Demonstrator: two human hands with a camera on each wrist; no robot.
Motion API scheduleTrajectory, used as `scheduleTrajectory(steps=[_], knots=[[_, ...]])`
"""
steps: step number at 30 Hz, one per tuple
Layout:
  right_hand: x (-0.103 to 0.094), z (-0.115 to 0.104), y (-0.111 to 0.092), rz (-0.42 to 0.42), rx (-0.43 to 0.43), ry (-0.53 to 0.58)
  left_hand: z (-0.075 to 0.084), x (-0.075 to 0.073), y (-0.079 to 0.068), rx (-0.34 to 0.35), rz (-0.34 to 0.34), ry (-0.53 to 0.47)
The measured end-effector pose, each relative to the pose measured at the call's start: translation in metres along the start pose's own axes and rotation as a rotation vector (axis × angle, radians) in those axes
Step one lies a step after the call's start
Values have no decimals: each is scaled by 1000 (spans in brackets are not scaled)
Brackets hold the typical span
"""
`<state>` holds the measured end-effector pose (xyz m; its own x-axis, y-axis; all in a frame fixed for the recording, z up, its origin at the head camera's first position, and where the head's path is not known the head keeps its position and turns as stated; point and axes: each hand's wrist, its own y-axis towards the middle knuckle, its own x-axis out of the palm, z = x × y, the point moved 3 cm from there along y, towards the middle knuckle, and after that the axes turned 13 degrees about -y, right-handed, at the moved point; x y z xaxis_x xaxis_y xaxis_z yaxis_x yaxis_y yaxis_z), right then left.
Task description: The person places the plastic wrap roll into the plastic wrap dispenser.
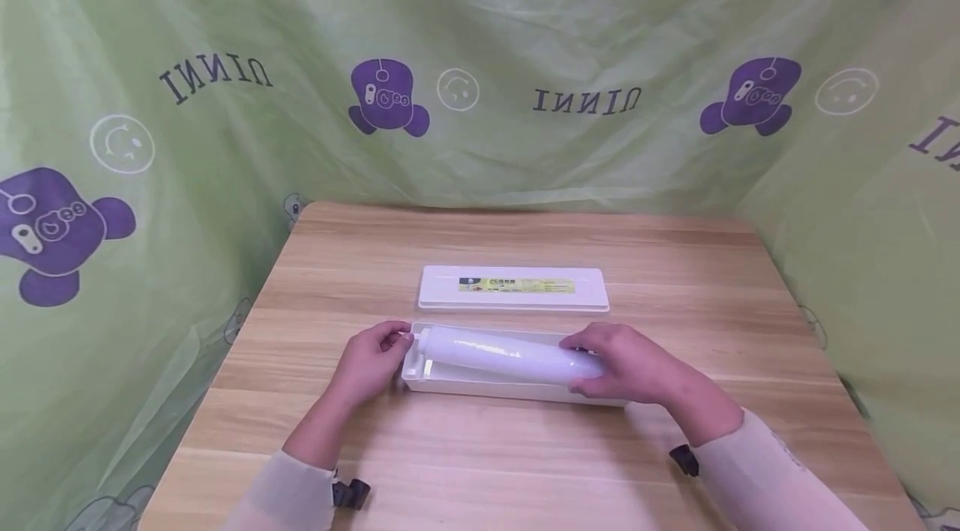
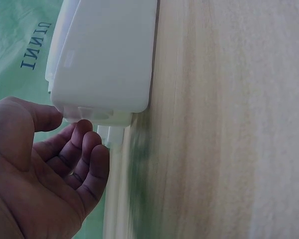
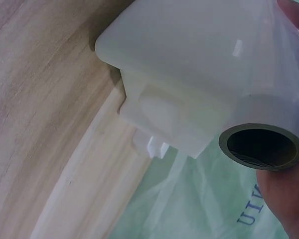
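A roll of cling film [image 1: 510, 352] lies along a long white box [image 1: 517, 391]. Its left end is inside the box, and its right end is tilted up over the rim. My right hand [image 1: 626, 360] grips the roll near that raised end, thumb on the near side and fingers over the far side. In the right wrist view, the roll's hollow core [image 3: 261, 147] points outward beside the box's end wall [image 3: 174, 107]. At the other end, my left hand [image 1: 375, 360] holds the box's left end, with curled fingers and thumb [image 2: 47, 118] right at its corner.
Behind the box, a white lid [image 1: 513, 302] with a yellow-green label [image 1: 517, 285] lies flat on the wooden table [image 1: 360, 247]. A green printed curtain [image 1: 487, 156] surrounds the table at the back and sides.
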<state>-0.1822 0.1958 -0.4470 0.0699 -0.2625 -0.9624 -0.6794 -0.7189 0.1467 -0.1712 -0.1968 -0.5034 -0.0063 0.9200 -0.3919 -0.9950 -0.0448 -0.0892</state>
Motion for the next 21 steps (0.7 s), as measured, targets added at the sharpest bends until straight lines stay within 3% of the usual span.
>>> scheduleTrajectory(steps=[21], knots=[[9,1,17,-46,-65,13,-2,-1,0,-4,13,14]])
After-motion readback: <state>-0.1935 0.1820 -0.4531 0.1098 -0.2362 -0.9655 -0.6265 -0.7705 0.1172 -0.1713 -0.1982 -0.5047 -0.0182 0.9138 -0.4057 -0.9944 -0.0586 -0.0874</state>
